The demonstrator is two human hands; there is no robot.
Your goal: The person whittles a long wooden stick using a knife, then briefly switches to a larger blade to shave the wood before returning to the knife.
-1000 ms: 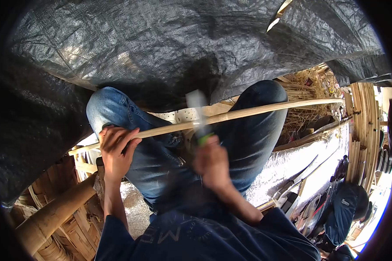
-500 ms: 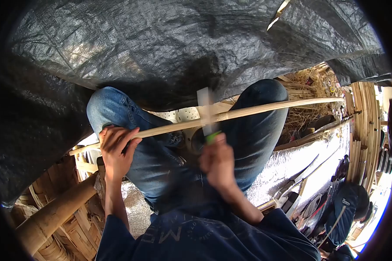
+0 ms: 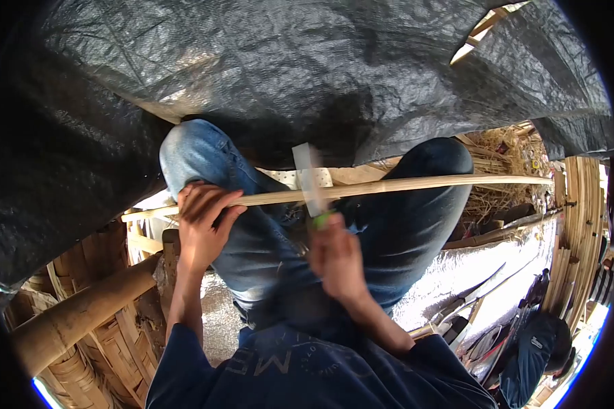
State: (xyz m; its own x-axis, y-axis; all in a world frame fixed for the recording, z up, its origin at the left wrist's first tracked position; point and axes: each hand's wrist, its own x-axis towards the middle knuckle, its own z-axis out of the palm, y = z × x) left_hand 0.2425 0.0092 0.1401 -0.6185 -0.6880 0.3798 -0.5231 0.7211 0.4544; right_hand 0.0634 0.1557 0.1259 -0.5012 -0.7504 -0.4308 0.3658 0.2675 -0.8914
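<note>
A long pale bamboo strip (image 3: 416, 184) lies across both knees, its far end reaching to the right. My left hand (image 3: 205, 215) is closed round the strip near its left end, by the left knee. In my right hand (image 3: 335, 258) is a knife (image 3: 310, 178) with a green part at the base of its blade. The blade crosses the strip between the knees and points up and slightly left. Motion blurs the blade and the right hand, so the edge's exact contact with the wood cannot be made out.
A dark plastic sheet (image 3: 252, 75) spreads beyond the knees. A thick bamboo pole (image 3: 82, 310) lies at the lower left. Bundled bamboo strips (image 3: 581, 218) stand at the right. Blades and tools lie on a silvery sheet (image 3: 430, 286), near a dark blue bag-like item (image 3: 531, 351).
The view has shifted, so the knees and left hand appear further right. The strip looks more level. The knife has moved left along the strip, relative to the knees, and tilts more to the left.
</note>
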